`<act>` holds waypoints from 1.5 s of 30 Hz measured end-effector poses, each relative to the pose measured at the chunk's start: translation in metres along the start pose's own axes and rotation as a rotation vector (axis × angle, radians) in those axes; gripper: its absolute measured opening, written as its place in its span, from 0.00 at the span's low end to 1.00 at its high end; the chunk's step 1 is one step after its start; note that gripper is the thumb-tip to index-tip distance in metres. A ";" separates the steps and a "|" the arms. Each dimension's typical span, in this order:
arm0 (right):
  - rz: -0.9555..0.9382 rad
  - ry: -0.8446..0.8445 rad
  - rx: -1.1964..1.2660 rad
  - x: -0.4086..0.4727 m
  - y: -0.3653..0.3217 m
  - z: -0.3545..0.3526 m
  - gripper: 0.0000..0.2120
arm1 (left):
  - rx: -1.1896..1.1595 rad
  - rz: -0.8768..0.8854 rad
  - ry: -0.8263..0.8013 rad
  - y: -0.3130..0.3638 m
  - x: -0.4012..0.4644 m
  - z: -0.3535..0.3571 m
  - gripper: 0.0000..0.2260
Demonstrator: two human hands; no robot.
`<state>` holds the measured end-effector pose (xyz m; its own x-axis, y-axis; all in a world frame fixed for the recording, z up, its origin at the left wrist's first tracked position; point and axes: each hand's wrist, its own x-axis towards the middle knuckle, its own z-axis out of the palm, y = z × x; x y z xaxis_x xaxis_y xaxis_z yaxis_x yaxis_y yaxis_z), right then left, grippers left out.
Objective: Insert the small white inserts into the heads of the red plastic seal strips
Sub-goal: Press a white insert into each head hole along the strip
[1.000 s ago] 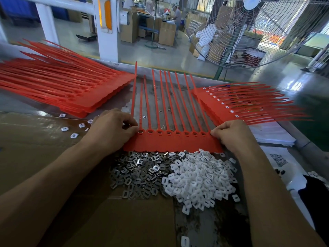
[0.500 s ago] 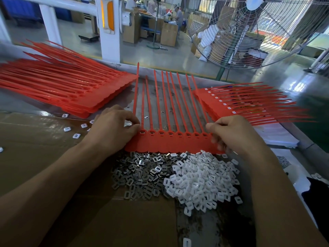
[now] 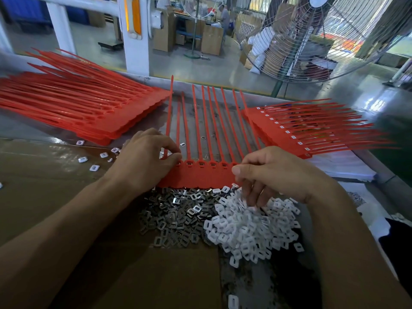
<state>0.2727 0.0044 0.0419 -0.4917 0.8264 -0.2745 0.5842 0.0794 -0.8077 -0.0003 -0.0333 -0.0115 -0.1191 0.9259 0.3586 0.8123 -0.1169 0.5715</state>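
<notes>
The connected comb of red plastic seal strips (image 3: pixel 200 175) lies flat at the centre of the worktable, tails fanning toward twelve o'clock and its row of slotted heads (image 3: pixel 201 163) running nine to three just beyond the parts piles. The left hand (image 3: pixel 145 161) sits at the comb's nine o'clock end, thumb and forefinger pinching at the first head and so pinning the strip. The right hand (image 3: pixel 274 175) hovers at the three o'clock end, fingers drooping into the heap of small white rectangular plastic inserts (image 3: pixel 245 228); whether a piece is already caught between them I cannot tell. Just at nine o'clock of that heap lies a pile of grey metal clips (image 3: pixel 176 215), touching it, so the pick should stay on the white side. To do this well, judge it best to lift one insert only, turn it so its long side matches the slot, and press it squarely down while the left hand keeps the comb from sliding. A finished stack of red strips with white inserts showing (image 3: pixel 296 132) rests at two o'clock; an unfilled red stack (image 3: pixel 89 108) at ten.
</notes>
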 end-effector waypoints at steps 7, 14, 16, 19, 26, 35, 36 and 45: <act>0.062 -0.210 -0.198 -0.005 0.004 -0.005 0.28 | -0.009 -0.002 -0.012 0.000 0.000 -0.001 0.01; -0.072 -0.247 -0.276 0.000 0.003 0.002 0.15 | 0.000 0.005 -0.027 -0.002 0.001 0.001 0.01; -0.108 -0.236 -0.255 0.001 0.003 0.002 0.11 | -0.006 0.003 -0.027 -0.001 0.001 0.002 0.01; -0.156 -0.225 -0.214 0.002 0.004 0.001 0.05 | -0.010 0.006 -0.027 0.000 0.002 0.002 0.01; -0.245 -0.107 -0.059 0.009 0.004 0.008 0.03 | -0.066 0.070 -0.003 0.004 0.000 -0.001 0.03; -0.165 0.002 0.434 0.038 0.012 0.036 0.08 | -0.259 0.338 -0.049 0.020 -0.007 -0.001 0.11; -0.163 -0.009 0.459 0.040 0.012 0.037 0.09 | -0.256 0.368 -0.045 0.022 -0.007 -0.001 0.11; -0.169 -0.047 0.572 0.042 0.008 0.046 0.04 | -0.250 0.404 0.028 0.020 -0.006 0.002 0.05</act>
<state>0.2273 0.0142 -0.0001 -0.5832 0.8019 -0.1296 0.0609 -0.1159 -0.9914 0.0179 -0.0407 -0.0039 0.1601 0.7785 0.6068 0.6343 -0.5522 0.5410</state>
